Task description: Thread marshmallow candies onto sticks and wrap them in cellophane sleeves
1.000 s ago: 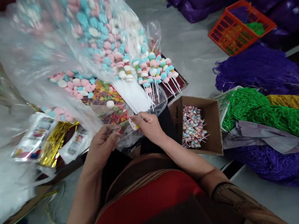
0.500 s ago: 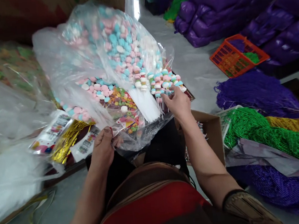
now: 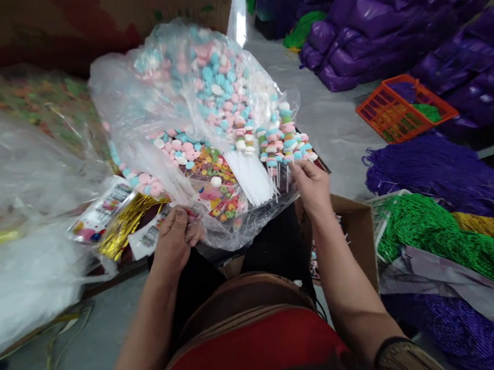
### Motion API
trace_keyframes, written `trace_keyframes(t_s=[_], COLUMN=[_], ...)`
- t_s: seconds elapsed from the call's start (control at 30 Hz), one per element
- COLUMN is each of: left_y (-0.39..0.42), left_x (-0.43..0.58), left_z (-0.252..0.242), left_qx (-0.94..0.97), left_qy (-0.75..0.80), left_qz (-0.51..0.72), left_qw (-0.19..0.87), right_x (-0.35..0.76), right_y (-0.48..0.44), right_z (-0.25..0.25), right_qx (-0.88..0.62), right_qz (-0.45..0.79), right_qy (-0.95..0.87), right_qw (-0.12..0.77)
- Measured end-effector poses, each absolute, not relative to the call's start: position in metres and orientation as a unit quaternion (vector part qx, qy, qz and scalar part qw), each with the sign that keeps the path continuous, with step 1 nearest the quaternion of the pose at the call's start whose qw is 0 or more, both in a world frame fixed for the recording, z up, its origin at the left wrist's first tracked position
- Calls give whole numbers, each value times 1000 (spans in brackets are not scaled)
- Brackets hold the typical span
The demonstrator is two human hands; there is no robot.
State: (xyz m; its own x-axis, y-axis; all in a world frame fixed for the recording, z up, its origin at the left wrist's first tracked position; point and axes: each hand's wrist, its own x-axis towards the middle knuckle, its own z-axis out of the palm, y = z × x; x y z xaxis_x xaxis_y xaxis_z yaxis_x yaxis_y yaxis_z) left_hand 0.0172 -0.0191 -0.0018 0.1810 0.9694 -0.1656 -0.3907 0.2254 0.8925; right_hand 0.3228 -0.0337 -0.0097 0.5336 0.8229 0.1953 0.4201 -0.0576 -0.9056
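Note:
My right hand (image 3: 313,190) is closed in a pinch at the stick end of a candy skewer (image 3: 287,126), which is threaded with pink, blue, white and green sweets and points away from me. More candy skewers (image 3: 273,144) lie close beside it, their white sticks toward me. My left hand (image 3: 173,237) is closed on a small clear plastic bag (image 3: 206,198) with a colourful print, held low over the near edge of the work surface. White sticks (image 3: 250,176) lie in a bundle between my hands. Ring-shaped sweets (image 3: 227,207) sit to their left.
A large clear bag of pastel sweets (image 3: 213,76) fills the back. Printed packets (image 3: 103,209) and gold ties (image 3: 130,224) lie left. Below my right arm stands a cardboard box (image 3: 361,238). An orange basket (image 3: 402,107), green bead strands (image 3: 431,218) and purple sacks (image 3: 367,25) are at right.
My right hand has drawn back slightly toward me and now pinches one candy skewer standing out from the pile. The left hand keeps its hold on the bag. The whole view has shifted a little.

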Motion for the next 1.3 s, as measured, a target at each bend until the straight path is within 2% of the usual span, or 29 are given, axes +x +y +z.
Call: trace_keyframes(t_s=[0.1, 0.3, 0.47, 0.67, 0.77, 0.97, 1.13, 1.3], left_y=[-17, -16, -15, -7, 0, 8, 7, 5], left_x=[12, 3, -1, -11, -20, -29, -24, -22], left_z=[-3, -1, -6, -17, -16, -1, 6, 6], left_qx=[358, 362, 382, 445, 497, 557, 538, 534], left_qy=[363, 347, 352, 340, 353, 389, 382, 367], left_qz=[499, 479, 475, 450, 394, 302, 292, 285], left_qw=[701, 721, 710, 696, 688, 668, 692, 706], right_x=[315, 312, 315, 326, 333, 335, 328, 326], right_y=[-57, -84, -80, -74, -74, -83, -86, -84], right_z=[5, 28, 32, 35, 40, 43, 36, 25], right_qx=[-654, -572, -497, -469, -490, -551, -551, -526], right_qz=[247, 267, 200, 93, 94, 153, 170, 118], right_qy=[-452, -599, -711, -795, -798, -727, -720, -766], right_qw=[554, 492, 456, 372, 338, 382, 387, 351])
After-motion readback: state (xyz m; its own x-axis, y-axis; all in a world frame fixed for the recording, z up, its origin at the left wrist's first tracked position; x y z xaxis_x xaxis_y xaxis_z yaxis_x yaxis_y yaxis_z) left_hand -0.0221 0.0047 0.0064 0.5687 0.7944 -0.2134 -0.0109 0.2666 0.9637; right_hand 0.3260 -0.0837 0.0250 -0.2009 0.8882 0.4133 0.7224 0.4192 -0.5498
